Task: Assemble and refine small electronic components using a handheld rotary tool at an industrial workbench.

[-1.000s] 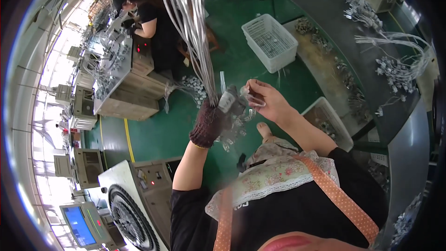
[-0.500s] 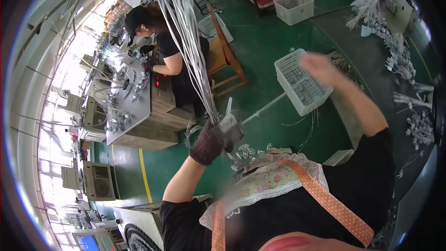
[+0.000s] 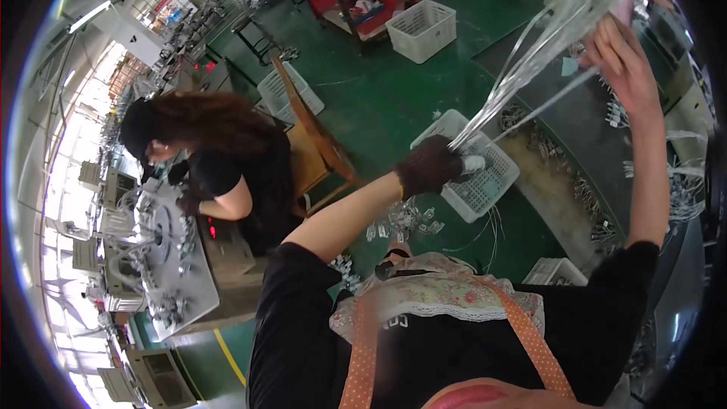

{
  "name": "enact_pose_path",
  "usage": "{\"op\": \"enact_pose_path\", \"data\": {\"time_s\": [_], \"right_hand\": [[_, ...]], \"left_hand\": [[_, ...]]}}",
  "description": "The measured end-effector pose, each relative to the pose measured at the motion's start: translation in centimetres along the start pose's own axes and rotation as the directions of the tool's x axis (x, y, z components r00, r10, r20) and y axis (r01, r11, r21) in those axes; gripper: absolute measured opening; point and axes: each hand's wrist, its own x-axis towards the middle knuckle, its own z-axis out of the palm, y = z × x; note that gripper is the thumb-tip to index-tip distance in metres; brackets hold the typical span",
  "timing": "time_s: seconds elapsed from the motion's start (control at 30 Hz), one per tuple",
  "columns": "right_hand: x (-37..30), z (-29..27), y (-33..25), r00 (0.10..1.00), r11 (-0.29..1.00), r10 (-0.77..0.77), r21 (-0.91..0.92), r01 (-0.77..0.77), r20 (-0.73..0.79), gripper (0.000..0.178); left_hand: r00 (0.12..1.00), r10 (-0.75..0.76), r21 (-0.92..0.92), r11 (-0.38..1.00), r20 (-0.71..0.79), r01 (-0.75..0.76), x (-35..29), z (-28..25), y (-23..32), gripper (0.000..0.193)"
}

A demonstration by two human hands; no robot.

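My left hand (image 3: 430,167), in a dark maroon knit glove, is closed round a bundle of silvery-white cables (image 3: 522,72). The bundle runs up to the right from this fist. Below the glove hang several metal connectors (image 3: 405,220); whether they belong to the bundle I cannot tell. My bare right hand (image 3: 622,64) is raised at the upper right with its fingers bent. One strand, apart from the rest, leads from the left fist to its fingertips, which look closed on it. Pale blurred wrapping or cable ends beside this hand are hard to make out.
A white plastic crate (image 3: 485,189) stands on the green floor under the cables. To the right is a dark worktop (image 3: 522,45) with heaped cables. A co-worker (image 3: 219,159) sits left at a bench (image 3: 178,257), near a wooden chair (image 3: 310,163). Another white crate (image 3: 424,30) stands further off.
My left hand has swung right with the cable bundle, which now leans right instead of up left. My right hand has moved from over the crate to the upper right. The view has shifted.
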Motion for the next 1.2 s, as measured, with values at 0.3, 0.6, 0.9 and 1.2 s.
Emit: {"op": "enact_pose_path", "data": {"time_s": [0.3, 0.6, 0.9, 1.2], "right_hand": [[17.5, 12.0, 6.0, 0.906, 0.588, 0.379, -0.805, -0.077, 0.19, 0.025], [33.2, 4.3, 20.1, 0.442, 0.345, 0.887, -0.828, -0.443, 0.133, 0.034], [40.0, 9.2, 33.8, 0.507, 0.564, 0.817, -0.568, -0.6, 0.275, 0.037], [51.7, 6.4, 50.4, 0.625, 0.382, 0.662, 0.531, -0.756, 0.413, 0.02]], "left_hand": [[0.965, 0.259, 0.493, 0.835, 0.04, -0.245, 18.8, -15.3, -9.8, 0.048], [0.837, 0.5, 0.602, 0.605, 0.223, -0.521, 25.6, -25.9, -15.7, 0.029], [0.95, 0.304, 0.657, 0.703, 0.069, -0.273, 30.1, -48.0, -22.2, 0.022], [0.948, 0.186, 0.599, 0.801, -0.258, 0.006, 38.4, -62.7, -26.2, 0.028]]}}
